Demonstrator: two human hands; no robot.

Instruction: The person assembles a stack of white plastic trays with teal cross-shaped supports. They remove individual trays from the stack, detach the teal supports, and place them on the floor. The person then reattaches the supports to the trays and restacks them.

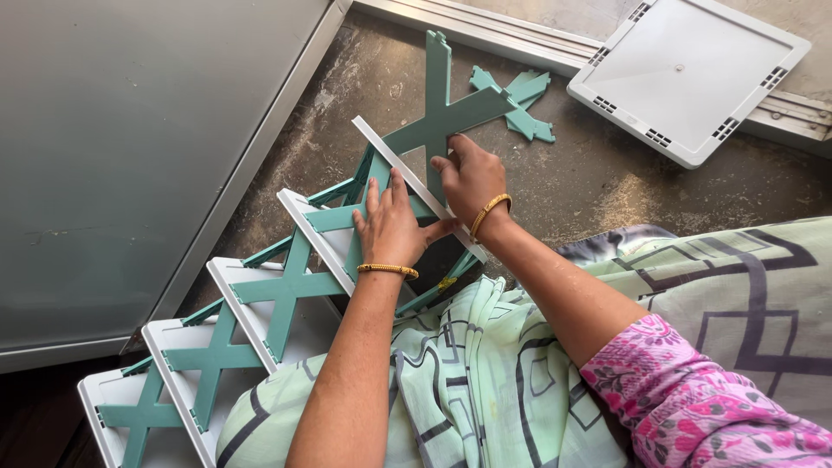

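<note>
- The rack (pixel 260 312) lies on its side across the floor (pixel 598 182), running from near left to the middle: white shelves joined by green crossed braces.
- My left hand (pixel 392 227) lies flat, fingers spread, on the green brace (pixel 351 217); it presses and clasps nothing.
- My right hand (pixel 468 173) pinches the edge of the top white shelf (pixel 407 173), fingers narrow.
- Judgement: steady the brace flat and keep the shelf square to it, pressing evenly.
- Far off lie a loose green cross brace (pixel 524 104) and, far right, a spare white shelf (pixel 685 78).
- My draped cloth (pixel 485 381) crowds the rack's near side.
</note>
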